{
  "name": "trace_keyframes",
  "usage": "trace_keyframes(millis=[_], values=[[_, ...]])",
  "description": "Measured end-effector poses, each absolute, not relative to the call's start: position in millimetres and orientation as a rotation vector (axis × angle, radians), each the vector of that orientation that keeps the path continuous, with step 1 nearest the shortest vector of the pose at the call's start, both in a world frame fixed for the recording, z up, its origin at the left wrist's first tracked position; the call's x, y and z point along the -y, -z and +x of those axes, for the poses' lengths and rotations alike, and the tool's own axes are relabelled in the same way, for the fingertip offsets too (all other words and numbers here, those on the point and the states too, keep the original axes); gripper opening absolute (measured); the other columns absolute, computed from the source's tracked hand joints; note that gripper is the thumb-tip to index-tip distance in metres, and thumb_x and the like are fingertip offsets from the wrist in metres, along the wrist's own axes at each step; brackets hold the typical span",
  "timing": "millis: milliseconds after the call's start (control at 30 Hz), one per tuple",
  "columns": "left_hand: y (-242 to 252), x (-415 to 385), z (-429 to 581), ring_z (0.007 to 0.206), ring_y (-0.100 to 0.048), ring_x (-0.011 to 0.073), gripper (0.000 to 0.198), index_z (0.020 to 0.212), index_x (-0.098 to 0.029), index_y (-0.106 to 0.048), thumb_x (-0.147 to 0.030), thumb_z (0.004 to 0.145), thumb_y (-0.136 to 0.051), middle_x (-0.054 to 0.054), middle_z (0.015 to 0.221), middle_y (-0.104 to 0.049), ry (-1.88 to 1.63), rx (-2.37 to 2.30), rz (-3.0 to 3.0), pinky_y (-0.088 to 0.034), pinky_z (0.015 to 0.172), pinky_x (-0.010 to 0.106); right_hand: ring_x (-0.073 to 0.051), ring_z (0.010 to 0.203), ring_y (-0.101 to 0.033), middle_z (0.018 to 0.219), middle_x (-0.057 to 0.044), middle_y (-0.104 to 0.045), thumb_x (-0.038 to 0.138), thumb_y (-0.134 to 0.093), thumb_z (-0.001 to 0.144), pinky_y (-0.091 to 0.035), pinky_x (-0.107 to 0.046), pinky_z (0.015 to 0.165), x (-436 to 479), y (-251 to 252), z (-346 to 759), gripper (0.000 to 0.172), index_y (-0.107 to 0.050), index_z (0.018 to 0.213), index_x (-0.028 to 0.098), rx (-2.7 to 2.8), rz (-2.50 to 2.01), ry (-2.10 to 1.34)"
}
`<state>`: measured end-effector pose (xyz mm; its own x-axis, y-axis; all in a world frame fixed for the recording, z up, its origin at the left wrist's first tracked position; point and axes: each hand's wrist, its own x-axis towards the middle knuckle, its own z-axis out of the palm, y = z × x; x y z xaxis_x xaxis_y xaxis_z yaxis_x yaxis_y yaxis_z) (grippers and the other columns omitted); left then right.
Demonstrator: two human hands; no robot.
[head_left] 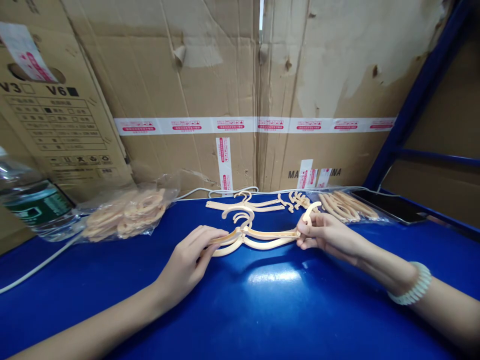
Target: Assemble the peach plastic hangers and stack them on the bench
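Two cream plastic clothes hangers [268, 244] are held together just above the blue tabletop, their hooks pointing away from me. My left hand [191, 257] is closed round their left ends, thumb below and fingers on top. A loose curved hanger hook [310, 211] sticks up from the pinch of my right hand [326, 234]. That hand's fingertips meet the hangers' right end; whether they also grip it, I cannot tell. Just behind lie more hangers [221, 206], flat on the table. Several loose hooks [298, 199] are heaped to their right, partly behind my right hand.
A clear bag [127, 212] of cream hanger parts and a water bottle [35, 200] are on the left. Further right are another bag of hanger parts [347, 205] and a dark phone or tablet [390, 206]. A white cable [48, 270] crosses the table; cardboard boxes [187, 90] wall the back.
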<state>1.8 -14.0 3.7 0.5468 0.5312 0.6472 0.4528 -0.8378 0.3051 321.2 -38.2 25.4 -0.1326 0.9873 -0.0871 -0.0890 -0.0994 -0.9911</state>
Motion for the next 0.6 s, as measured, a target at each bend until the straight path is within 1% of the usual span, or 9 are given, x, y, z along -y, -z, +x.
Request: trace_keyframes(millis=[67, 233, 367, 467, 533, 600], values=[[-3.6, 14.1, 2.0, 0.099, -0.062, 0.0184, 0.024, 0.114, -0.021, -0.058, -0.011, 0.097, -0.044, 0.006, 0.105, -0.065, -1.161, -0.855, 2.664, -0.051, 0.084, 0.029, -0.014, 0.054, -0.065, 0.059, -0.003, -0.068, 0.045, -0.09, 0.053, -0.056, -0.025, 0.057, 39.7, -25.4, 318.7, 0.043, -0.06, 0.065, 0.016, 1.198, -1.162, -1.353], [-1.8, 15.7, 2.0, 0.099, -0.062, 0.0171, 0.026, 0.117, -0.021, -0.056, -0.012, 0.097, -0.044, 0.005, 0.107, -0.065, -1.152, -0.848, 2.642, -0.051, 0.084, 0.027, -0.015, 0.051, -0.064, 0.055, -0.004, -0.067, 0.052, -0.086, 0.055, -0.054, -0.028, 0.054, 41.5, -24.7, 314.3, 0.046, -0.059, 0.066, 0.017, 1.265, -1.19, -1.151], [-0.3, 16.2, 2.3, 0.101, -0.062, 0.0165, 0.027, 0.119, -0.021, -0.055, -0.011, 0.097, -0.045, 0.006, 0.109, -0.064, -1.177, -0.847, 2.62, -0.051, 0.085, 0.026, -0.016, 0.053, -0.064, 0.056, -0.003, -0.067, 0.053, -0.086, 0.056, -0.054, -0.028, 0.056, 38.9, -20.4, 312.9, 0.046, -0.058, 0.065, 0.017, 1.25, -1.147, -1.084], [-2.1, 16.7, 3.3, 0.099, -0.063, 0.016, 0.026, 0.118, -0.022, -0.056, -0.012, 0.096, -0.046, 0.005, 0.108, -0.063, -1.17, -0.864, 2.582, -0.052, 0.082, 0.024, -0.015, 0.054, -0.063, 0.059, -0.002, -0.066, 0.05, -0.084, 0.062, -0.053, -0.028, 0.057, 37.4, -17.8, 310.8, 0.043, -0.058, 0.069, 0.017, 1.231, -1.088, -1.083], [-4.5, 17.5, 3.9, 0.097, -0.063, 0.0154, 0.026, 0.117, -0.022, -0.056, -0.012, 0.095, -0.046, 0.005, 0.107, -0.062, -1.162, -0.887, 2.559, -0.053, 0.08, 0.023, -0.014, 0.058, -0.063, 0.066, -0.001, -0.065, 0.046, -0.083, 0.066, -0.052, -0.027, 0.056, 37.3, -18.5, 310.4, 0.038, -0.061, 0.077, 0.017, 1.216, -1.015, -1.08], [-6.9, 18.2, 4.4, 0.098, -0.062, 0.0152, 0.026, 0.116, -0.021, -0.057, -0.012, 0.095, -0.046, 0.005, 0.107, -0.061, -1.159, -0.917, 2.548, -0.052, 0.081, 0.023, -0.014, 0.066, -0.062, 0.08, -0.002, -0.065, 0.045, -0.08, 0.071, -0.052, -0.026, 0.056, 36.7, -22.0, 313.6, 0.034, -0.064, 0.086, 0.019, 1.192, -0.942, -1.092]])
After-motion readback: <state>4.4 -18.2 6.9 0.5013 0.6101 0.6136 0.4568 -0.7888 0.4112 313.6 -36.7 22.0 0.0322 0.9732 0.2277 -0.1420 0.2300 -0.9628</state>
